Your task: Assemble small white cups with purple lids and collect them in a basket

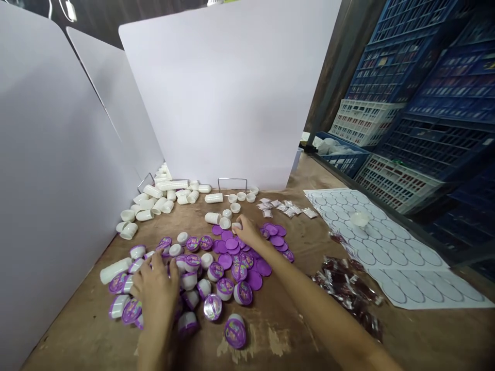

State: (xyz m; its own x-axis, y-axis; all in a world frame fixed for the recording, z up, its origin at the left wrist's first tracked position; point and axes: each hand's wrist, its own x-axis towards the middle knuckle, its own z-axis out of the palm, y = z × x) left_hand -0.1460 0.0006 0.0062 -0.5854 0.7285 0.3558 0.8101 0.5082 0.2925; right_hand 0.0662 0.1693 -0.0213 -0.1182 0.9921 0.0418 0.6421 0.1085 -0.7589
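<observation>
My left hand (157, 283) rests on a pile of small white cups with printed purple lids (191, 262). Its fingers are spread over the lidded cups, and what lies beneath the palm is hidden. My right hand (250, 233) reaches past the purple discs (232, 243), its fingers closed on a small white cup (236, 225). Close to those fingertips are loose white cups (225, 222) and a short nested stack of cups (213, 218). One lidded cup (235, 331) lies apart near the front of the table, tilted toward me.
White cup stacks (154, 191) lie heaped at the back left. Small clear sachets (288, 208) and dark red packets (348, 288) are to the right, beside printed sheets (371, 242) bearing a translucent bowl (360, 219). White panels (232, 98) enclose the table; crates (402, 154) stand beyond it.
</observation>
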